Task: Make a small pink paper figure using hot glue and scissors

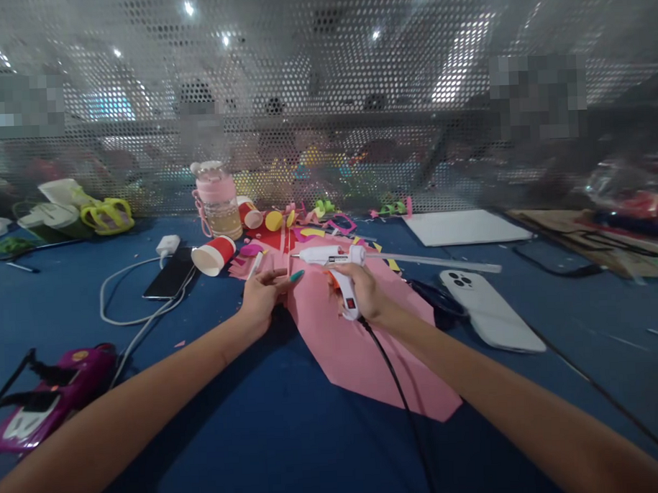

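My right hand (pixel 360 292) is wrapped round the handle of a white hot glue gun (pixel 321 255), its fingers by the orange trigger. A long clear glue stick (pixel 437 261) sticks out of the gun's back end, and a black cord hangs from the handle. The nozzle points left, at a thin, pale pinkish strip (pixel 289 251) standing upright. My left hand (pixel 262 300) pinches this strip near its lower end; its exact kind is unclear. Beneath both hands lies a large sheet of pink paper (pixel 359 346) with cut, angled edges.
Red paper cups (pixel 221 252), a pink-lidded bottle (pixel 217 200) and paper scraps (pixel 328 221) lie beyond the hands. Left are a black phone (pixel 171 275) with white cable and a purple device (pixel 58 392). Right are a white phone (pixel 490 313) and white sheet (pixel 466 227). Perforated metal stands behind.
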Available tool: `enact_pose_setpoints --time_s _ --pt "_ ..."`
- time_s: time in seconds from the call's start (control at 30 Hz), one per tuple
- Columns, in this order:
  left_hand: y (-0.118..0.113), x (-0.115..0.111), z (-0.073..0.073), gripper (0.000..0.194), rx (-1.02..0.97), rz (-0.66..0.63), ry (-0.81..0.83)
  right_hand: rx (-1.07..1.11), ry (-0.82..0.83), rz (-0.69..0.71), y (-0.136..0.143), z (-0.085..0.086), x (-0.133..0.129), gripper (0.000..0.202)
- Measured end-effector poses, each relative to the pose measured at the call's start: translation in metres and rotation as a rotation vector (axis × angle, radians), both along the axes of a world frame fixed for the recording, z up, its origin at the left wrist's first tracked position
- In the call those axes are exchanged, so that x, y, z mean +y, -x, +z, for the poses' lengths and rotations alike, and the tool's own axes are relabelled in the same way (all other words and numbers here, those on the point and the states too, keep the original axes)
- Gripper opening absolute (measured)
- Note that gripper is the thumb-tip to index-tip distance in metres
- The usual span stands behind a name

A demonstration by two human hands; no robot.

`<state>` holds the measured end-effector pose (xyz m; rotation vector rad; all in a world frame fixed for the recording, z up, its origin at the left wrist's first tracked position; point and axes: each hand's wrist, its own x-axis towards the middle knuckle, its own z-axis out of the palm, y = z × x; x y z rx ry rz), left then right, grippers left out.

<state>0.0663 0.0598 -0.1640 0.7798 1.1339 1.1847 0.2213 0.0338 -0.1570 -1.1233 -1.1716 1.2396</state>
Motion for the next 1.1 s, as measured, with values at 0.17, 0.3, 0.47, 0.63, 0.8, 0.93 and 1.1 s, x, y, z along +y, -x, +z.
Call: enact_pose_setpoints --time_s 0.17,0.3,0.47,0.63,0.8,0.93,1.1 --pt "0.001 0.0 0.0 0.023 -0.006 0.022 -0.001 -0.016 0.063 0.027 -0.002 0.001 -0.001 0.024" --pt "0.001 0.0 -0.001 0.023 -0.019 0.017 -0.015 -0.028 0.125 0.046 -0.003 0.007 -0.004 0.022" --pt "0.001 0.0 -0.001 0.024 -0.017 -0.01 -0.025 -0.028 0.138 0.043 -0.005 0.01 -0.005 0.022" --pt "0.0 -0.001 0.0 0.024 -0.018 -0.018 -0.055 -0.014 0.106 -0.004 -0.002 0.008 -0.001 0.024" --pt "0.0 -0.001 0.001 0.023 0.003 0.002 -0.04 -0.002 0.115 -0.033 0.003 0.015 0.002 0.022" --pt "0.0 -0.001 0.002 0.024 -0.002 0.019 -0.026 0.0 0.15 -0.034 0.004 0.017 0.0 0.022" --pt "0.0 -0.002 0.003 0.023 -0.031 0.036 -0.019 -0.007 0.18 0.001 0.002 0.014 -0.003 0.022"
